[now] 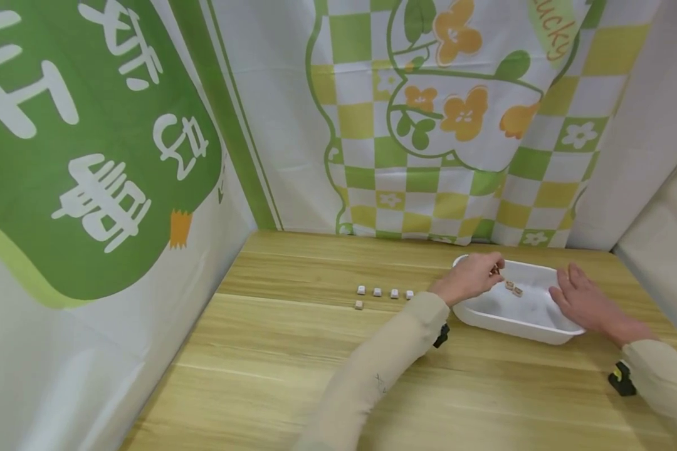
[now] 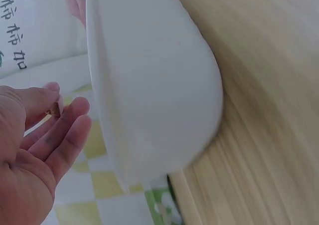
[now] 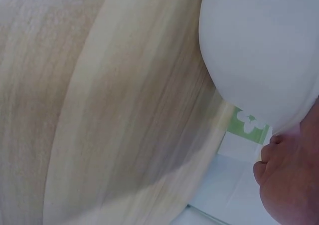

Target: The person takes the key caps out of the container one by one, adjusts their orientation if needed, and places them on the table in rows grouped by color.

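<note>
Over the left end of a white plastic tray point(image 1: 510, 322), my left hand point(image 1: 474, 275) pinches a small brown keycap point(image 2: 56, 109) between thumb and fingers. Two more brown keycaps point(image 1: 514, 289) lie together on the tray's floor, just right of that hand. My right hand point(image 1: 589, 304) rests on the tray's right rim with its fingers extended; in the right wrist view the hand point(image 3: 289, 175) shows beside the tray's outer wall. Left of the tray, several white keycaps point(image 1: 377, 292) stand in a spaced row, and a single beige keycap point(image 1: 358, 305) sits below the leftmost one.
The wooden table point(image 1: 248, 351) carries everything. A printed curtain point(image 1: 417, 188) hangs along its back edge, and a green and white cloth point(image 1: 118, 263) hangs on the left. Black wrist devices point(image 1: 622, 379) are worn at both cuffs.
</note>
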### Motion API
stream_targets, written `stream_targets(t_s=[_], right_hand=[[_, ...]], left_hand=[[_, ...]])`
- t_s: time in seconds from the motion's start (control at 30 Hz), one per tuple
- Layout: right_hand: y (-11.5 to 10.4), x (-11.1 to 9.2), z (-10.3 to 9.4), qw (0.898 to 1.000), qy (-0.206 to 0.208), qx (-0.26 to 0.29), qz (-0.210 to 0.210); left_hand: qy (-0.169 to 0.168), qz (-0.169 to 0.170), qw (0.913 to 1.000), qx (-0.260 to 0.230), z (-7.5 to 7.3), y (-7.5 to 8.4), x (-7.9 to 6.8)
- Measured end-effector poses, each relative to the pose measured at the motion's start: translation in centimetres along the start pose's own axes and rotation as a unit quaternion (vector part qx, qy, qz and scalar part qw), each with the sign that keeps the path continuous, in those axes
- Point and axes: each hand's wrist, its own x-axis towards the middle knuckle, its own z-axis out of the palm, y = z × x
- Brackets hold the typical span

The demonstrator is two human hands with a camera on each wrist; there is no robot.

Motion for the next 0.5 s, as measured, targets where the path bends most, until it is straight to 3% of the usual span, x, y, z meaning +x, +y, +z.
stream_targets(t_s=[0.17, 0.5], right_hand=[[0.0, 0.3, -0.4, 1.000, -0.019, 0.015, 0.011], [-0.2, 0.8, -0.6, 0.999, -0.045, 0.012, 0.025]], left_hand=[[0.011, 0.006, 0.9999, 0.006, -0.9, -1.7, -1.3], [0.017, -0.013, 0.9997, -0.012, -2.7, -3.9, -3.5]])
